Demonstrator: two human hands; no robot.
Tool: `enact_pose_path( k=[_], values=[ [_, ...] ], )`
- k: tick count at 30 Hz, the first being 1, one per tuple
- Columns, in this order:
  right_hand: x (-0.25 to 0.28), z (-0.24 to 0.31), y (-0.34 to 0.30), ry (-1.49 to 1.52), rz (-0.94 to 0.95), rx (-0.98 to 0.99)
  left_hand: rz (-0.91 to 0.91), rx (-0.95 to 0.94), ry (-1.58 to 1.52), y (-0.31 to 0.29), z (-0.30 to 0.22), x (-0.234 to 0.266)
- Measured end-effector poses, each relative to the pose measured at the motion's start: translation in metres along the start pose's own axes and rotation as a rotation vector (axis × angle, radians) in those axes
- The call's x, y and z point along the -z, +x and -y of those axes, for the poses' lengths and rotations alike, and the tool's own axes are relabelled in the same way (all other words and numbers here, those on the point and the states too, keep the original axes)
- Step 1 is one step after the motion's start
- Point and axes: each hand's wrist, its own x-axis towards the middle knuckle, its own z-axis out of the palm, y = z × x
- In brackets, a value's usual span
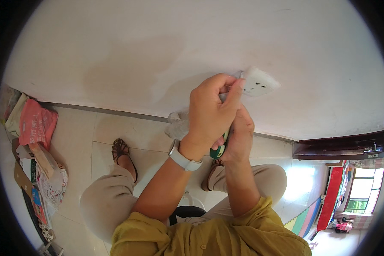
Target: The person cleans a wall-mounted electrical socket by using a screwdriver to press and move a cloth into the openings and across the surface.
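Observation:
A white wall socket (260, 82) sits on the pale wall in front of me. My left hand (211, 113), a watch (185, 161) on its wrist, is closed at the socket's left edge. Its thumb and index finger pinch around a small pale piece (241, 75) whose kind I cannot make out. Just below and to the right, my right hand (239, 136) is wrapped round a green-handled screwdriver (218, 152). Only the rounded handle shows; the shaft and tip are hidden behind my hands.
A crumpled clear plastic bag (178, 124) lies at the wall's foot. To the left are a pink bag (37, 122) and boxes. A dark wooden door (337, 146) stands at the right. A stool (189, 210) is beneath me, between my legs.

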Motion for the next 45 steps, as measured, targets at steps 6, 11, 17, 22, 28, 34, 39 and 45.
enact_pose_path(
  k=[6, 11, 17, 22, 28, 34, 39, 45],
  values=[
    [-0.005, 0.007, -0.002, 0.029, -0.031, -0.034, 0.003, 0.055, 0.039, -0.001, -0.013, -0.003],
    [0.001, 0.005, -0.003, 0.064, 0.009, -0.072, -0.007, 0.073, 0.027, -0.002, -0.006, -0.004],
    [0.005, 0.025, -0.008, 0.053, -0.026, -0.005, 0.007, -0.028, 0.056, -0.007, -0.011, -0.021],
    [0.030, 0.024, -0.024, -0.261, -0.033, 0.006, -0.019, -0.038, 0.000, -0.026, 0.001, -0.026],
    [0.006, 0.034, -0.024, -0.529, 0.011, 0.026, 0.034, 0.125, -0.298, -0.019, 0.005, -0.010],
    [-0.003, 0.039, -0.024, -0.752, 0.030, 0.133, 0.110, 0.305, -0.543, -0.017, -0.001, -0.007],
    [-0.011, 0.036, -0.022, -0.691, -0.077, 0.114, 0.173, 0.446, -0.662, -0.011, -0.005, -0.003],
    [-0.003, 0.053, -0.020, -1.378, -0.036, 0.330, 0.080, 0.410, -0.724, -0.018, -0.006, -0.019]
  ],
)
